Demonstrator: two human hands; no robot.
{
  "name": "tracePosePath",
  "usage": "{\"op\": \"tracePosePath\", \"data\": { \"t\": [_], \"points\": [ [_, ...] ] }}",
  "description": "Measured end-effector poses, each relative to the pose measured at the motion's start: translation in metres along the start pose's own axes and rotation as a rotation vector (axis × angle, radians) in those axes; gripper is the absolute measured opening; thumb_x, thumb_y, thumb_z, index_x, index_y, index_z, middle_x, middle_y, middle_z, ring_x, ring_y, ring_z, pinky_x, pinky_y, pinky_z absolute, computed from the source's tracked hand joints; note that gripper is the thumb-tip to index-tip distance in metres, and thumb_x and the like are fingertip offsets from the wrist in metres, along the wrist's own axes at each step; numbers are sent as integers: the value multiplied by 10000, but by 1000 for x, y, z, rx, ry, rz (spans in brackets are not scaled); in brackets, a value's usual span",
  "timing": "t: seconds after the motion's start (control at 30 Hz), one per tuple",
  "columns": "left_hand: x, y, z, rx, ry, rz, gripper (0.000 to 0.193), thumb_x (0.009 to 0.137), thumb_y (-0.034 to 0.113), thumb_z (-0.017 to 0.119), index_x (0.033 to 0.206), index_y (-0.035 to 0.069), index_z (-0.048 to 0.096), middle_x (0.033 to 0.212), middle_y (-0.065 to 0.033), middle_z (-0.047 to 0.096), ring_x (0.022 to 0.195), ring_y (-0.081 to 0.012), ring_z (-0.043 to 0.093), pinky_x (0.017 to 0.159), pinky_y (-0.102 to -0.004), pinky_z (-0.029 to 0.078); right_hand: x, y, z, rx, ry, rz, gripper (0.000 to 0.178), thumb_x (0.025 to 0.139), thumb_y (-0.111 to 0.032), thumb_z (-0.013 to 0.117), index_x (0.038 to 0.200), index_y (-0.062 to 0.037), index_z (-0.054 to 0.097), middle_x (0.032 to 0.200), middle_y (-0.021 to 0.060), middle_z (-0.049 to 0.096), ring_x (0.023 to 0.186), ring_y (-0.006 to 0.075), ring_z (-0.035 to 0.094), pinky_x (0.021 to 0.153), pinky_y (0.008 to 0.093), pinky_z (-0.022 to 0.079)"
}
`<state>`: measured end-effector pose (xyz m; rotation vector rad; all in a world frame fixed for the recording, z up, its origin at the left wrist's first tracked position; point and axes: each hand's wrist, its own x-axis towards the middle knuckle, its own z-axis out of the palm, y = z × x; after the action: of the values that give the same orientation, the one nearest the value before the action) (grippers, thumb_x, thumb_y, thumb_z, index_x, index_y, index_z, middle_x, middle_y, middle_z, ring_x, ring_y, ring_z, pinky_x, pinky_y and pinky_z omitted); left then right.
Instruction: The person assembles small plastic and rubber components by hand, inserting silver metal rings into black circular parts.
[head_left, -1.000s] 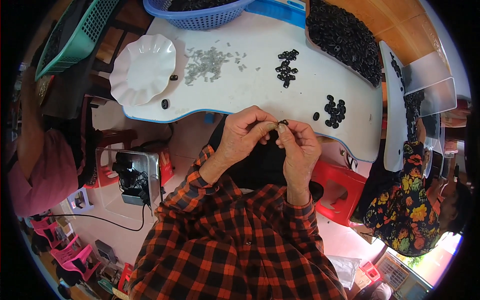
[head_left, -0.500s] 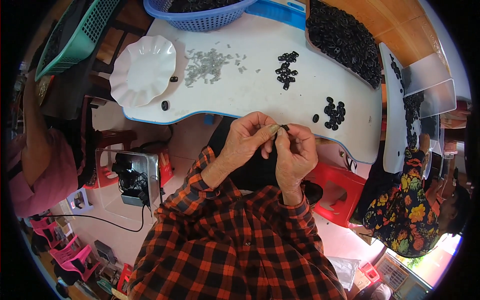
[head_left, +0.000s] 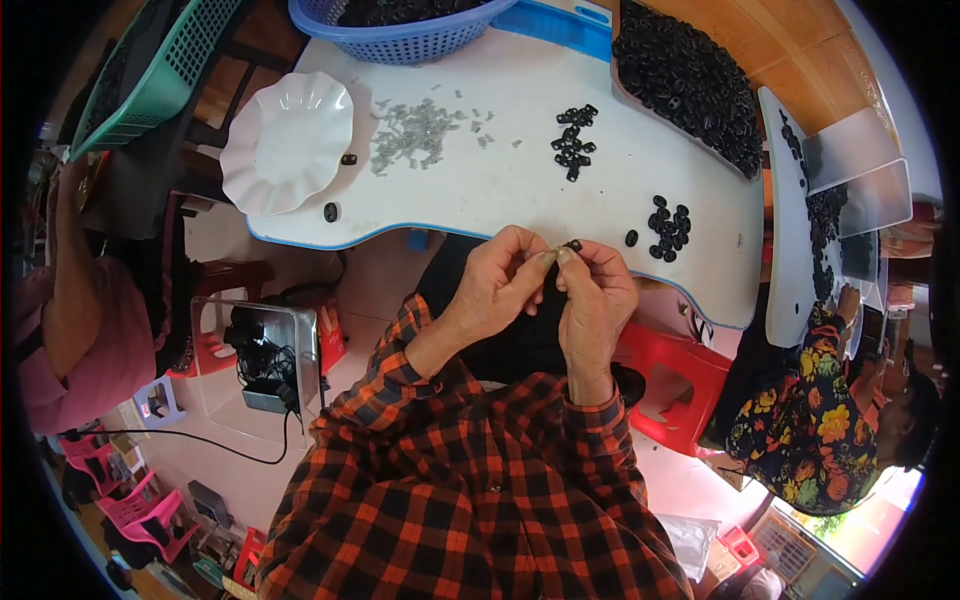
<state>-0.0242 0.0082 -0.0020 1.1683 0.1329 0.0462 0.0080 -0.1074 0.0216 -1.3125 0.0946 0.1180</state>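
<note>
Just off the front edge of the white table [head_left: 480, 190], my left hand [head_left: 502, 280] and my right hand [head_left: 594, 295] meet at the fingertips. Between them they pinch a small black plastic part [head_left: 573, 245], mostly covered by the fingers. Right of my hands lies a cluster of black oval parts [head_left: 668, 232], with one oval part [head_left: 631, 238] set apart. Farther back sits a group of small black blocky parts [head_left: 573, 150]. Small clear pieces [head_left: 412, 132] are scattered to the left of these. Two more black parts lie near a white scalloped plate [head_left: 290, 140].
A blue basket [head_left: 410, 38] of black parts stands at the back. A large heap of black ovals [head_left: 690, 85] fills a tray at the back right. Co-workers sit at left and right, one in a flowered top [head_left: 815, 430]. A red stool [head_left: 670, 380] stands at my right.
Both hands stay together, with the fingertips shifted slightly and the black part turned a little between them. The right co-worker's hand has moved a little.
</note>
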Motion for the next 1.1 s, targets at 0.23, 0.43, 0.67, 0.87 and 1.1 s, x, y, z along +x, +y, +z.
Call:
{"op": "tracePosePath", "data": {
  "t": [0.23,0.43,0.67,0.87,1.1],
  "points": [
    [0,-2,-5,27,-19,-38,111,928,110,533,940,3,510,672,-17,541,516,-57,502,438,-193,420,9,4,0,-2,9,14,108,810,-9,646,898,18,590,778,39,615,653,56,535,599,180,433],
    [2,0,-8,-94,11,-80,123,918,114,551,921,-5,523,693,-38,556,530,-74,527,442,-201,455,24,9,-5,-512,17,-179,116,809,-50,655,883,27,608,772,71,647,645,96,588,588,239,477],
    [5,-2,-14,-306,0,-65,115,907,68,559,922,-46,551,796,-99,621,632,-133,632,533,-246,561,24,3,-10,-728,-28,-244,112,779,-38,666,868,19,630,773,109,654,615,142,603,576,271,480],
    [5,-4,-15,-464,12,-49,76,884,20,573,906,-52,572,843,-131,642,641,-152,648,551,-265,578,23,11,-18,-598,-17,-243,104,796,-36,663,879,18,628,762,69,645,611,96,566,570,242,462],
    [5,-5,-16,-450,-34,-50,83,884,28,577,928,-43,579,798,-91,633,629,-121,631,525,-241,553,0,-11,-2,-215,-124,-42,99,828,-55,669,895,1,622,768,8,626,648,45,535,589,181,441]
  ]
}}
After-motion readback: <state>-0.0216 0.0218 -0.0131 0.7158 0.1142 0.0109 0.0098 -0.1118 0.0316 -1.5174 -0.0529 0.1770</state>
